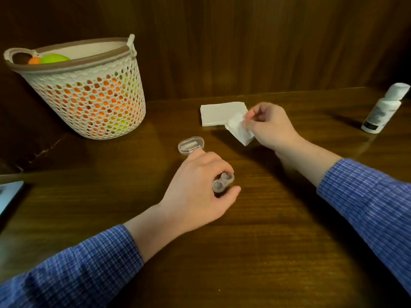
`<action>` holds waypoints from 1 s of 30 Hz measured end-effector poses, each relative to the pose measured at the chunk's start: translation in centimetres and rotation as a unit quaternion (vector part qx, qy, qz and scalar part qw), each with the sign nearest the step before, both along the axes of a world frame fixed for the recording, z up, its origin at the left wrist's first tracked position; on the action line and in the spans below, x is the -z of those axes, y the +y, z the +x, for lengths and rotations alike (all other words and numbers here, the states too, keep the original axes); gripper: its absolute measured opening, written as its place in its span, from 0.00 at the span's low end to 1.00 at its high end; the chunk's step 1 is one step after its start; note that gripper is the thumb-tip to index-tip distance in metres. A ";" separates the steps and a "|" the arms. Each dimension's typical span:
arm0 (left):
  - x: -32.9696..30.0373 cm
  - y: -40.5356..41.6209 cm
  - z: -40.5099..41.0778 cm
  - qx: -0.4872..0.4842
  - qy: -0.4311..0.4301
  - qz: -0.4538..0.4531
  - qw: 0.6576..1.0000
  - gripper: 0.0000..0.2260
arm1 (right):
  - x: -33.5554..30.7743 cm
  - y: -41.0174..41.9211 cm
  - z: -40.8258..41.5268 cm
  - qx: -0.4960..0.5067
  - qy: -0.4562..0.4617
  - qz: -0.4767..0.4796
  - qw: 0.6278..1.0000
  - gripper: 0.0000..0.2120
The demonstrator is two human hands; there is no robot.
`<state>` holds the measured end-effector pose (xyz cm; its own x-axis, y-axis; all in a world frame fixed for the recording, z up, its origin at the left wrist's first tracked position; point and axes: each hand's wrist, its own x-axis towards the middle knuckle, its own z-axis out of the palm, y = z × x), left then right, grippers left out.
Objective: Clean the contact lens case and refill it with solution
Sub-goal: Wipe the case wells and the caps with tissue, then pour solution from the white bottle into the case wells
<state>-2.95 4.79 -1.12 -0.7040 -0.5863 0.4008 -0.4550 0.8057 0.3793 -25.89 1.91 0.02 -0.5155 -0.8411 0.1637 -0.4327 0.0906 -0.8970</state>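
My left hand (198, 183) grips a small clear two-well lens case (223, 182) between fingers and thumb, low over the wooden table (255, 252). Just beyond that hand lies the clear oval lid (190, 145), flat on the table. My right hand (270, 127) pinches a crumpled white tissue (240, 130) a little above the table, to the right of the lid. A folded white tissue stack (219, 113) lies behind it. The white solution bottle (383, 110) stands capped at the far right.
A white perforated basket (89, 94) with orange and green items stands at the back left. A grey flat edge (10, 194) shows at the left border. A dark wooden wall runs behind the table.
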 end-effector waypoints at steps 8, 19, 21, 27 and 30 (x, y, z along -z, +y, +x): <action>0.1 -1.2 -0.8 0.020 -0.031 -0.015 0.999 0.12 | 0.8 -4.5 -0.6 -0.035 0.214 0.042 0.975 0.01; 0.0 -1.4 -1.5 0.053 -0.029 0.014 0.998 0.20 | 0.5 5.4 -2.7 -0.011 0.112 -0.007 0.994 0.05; -0.2 -1.3 -1.7 0.051 -0.018 -0.001 0.999 0.20 | 0.6 8.7 -3.5 -0.009 0.082 -0.009 0.997 0.05; -1.0 0.9 -6.4 0.075 0.012 -0.017 0.997 0.16 | 0.7 15.0 -7.8 0.126 -0.090 -0.018 0.988 0.08; -1.2 2.5 -10.9 0.102 -0.002 0.001 0.995 0.15 | 0.7 15.9 -10.5 0.211 -0.159 -0.044 0.963 0.15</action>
<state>-13.83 7.28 0.05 -0.8095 -0.4320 0.3976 -0.2834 0.8806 0.3797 -36.43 17.77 -0.65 -0.8450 -0.5348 0.0032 -0.0768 0.1156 -0.9903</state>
